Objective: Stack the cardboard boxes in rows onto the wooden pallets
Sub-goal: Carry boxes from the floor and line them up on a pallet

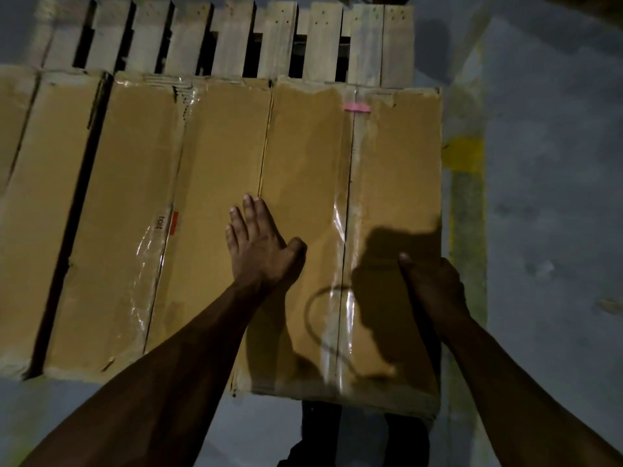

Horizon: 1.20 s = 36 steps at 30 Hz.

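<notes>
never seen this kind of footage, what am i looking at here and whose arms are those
There is no machine: one camera sits on a person's head and looks down, so the arms are that person's own. Below lies a wooden pallet on a grey floor with a yellow line. Cardboard boxes stand on it in a row. The left hand lies flat with straight fingers on top of the rightmost box. The right hand is at that box's right edge, thumb on top; its fingers are hidden, so a grip cannot be confirmed. Next to it stands another taped box.
</notes>
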{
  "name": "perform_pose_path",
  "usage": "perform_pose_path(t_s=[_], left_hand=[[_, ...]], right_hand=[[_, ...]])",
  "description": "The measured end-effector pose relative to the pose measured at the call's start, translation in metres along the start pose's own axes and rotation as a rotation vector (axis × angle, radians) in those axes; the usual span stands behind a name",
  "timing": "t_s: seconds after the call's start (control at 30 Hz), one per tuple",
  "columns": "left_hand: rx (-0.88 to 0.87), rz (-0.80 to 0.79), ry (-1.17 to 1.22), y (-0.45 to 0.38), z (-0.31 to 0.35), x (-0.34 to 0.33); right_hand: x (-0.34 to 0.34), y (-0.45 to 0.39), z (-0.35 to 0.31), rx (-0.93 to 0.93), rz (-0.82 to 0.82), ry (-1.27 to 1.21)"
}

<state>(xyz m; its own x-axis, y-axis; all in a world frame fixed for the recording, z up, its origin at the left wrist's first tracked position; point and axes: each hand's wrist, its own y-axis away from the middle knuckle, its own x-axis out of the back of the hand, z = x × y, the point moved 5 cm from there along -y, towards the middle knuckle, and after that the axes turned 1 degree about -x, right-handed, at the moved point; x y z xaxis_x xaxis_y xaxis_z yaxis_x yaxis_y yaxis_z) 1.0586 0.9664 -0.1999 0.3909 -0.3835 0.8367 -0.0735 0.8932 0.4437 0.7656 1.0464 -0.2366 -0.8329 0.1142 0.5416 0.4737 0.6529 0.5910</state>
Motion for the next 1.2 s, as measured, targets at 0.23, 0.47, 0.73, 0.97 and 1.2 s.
perform_pose_path(t_s=[0.23,0.47,0.73,0.97,1.2], left_hand=[[-0.055,-0.045,-0.166,0.006,-0.012,0.005],[-0.100,-0.145,-0.240,0.072,-0.042,-0.009],[-0.085,-0.145,-0.199,0.163,-0.074,-0.040],[-0.070,-0.134,-0.158,0.199,-0.076,-0.050],[-0.109,-0.062,-0.238,0.199,-0.078,-0.044]], right_hand=[[-0.004,0.018,-0.001,-0.039,0.086,0.157],[-0.005,0.087,0.014,0.169,-0.034,0.231],[0.000,0.145,0.065,0.247,-0.151,0.554],[0.008,0.166,0.090,0.287,-0.229,0.474],[0.015,0.168,0.099,0.351,-0.229,0.561]])
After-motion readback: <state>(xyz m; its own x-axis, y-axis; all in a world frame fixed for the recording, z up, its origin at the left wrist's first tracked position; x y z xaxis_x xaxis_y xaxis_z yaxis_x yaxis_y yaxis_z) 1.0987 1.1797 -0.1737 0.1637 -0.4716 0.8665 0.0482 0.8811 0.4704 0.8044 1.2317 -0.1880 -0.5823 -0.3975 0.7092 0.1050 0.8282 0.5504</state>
